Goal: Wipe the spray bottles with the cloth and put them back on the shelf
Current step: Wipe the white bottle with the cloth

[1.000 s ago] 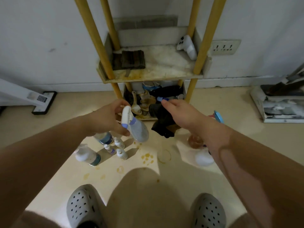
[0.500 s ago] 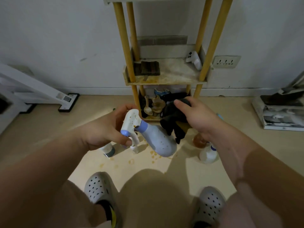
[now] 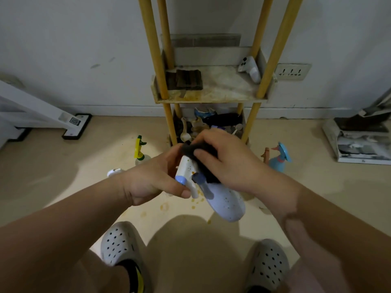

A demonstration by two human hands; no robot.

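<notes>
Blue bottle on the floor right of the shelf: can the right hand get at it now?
Probably not yet: the right hand grips the cloth on the held bottle. The floor before the blue bottle looks open, though.

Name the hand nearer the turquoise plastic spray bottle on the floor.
Right. The right hand is just left of the turquoise plastic spray bottle; the left hand is farther left.

**One head-worn wide-angle view, aimed forward and down**

Faces the shelf (image 3: 211,98) nearly square on, from above and a little back. Tilts down enough to take in the clogs (image 3: 120,242) on the near side of the shelf. Sits closest to the left hand (image 3: 148,185) and right hand (image 3: 228,163), which meet on the spray bottle (image 3: 226,206) and cloth (image 3: 187,150) before the shelf.
</notes>
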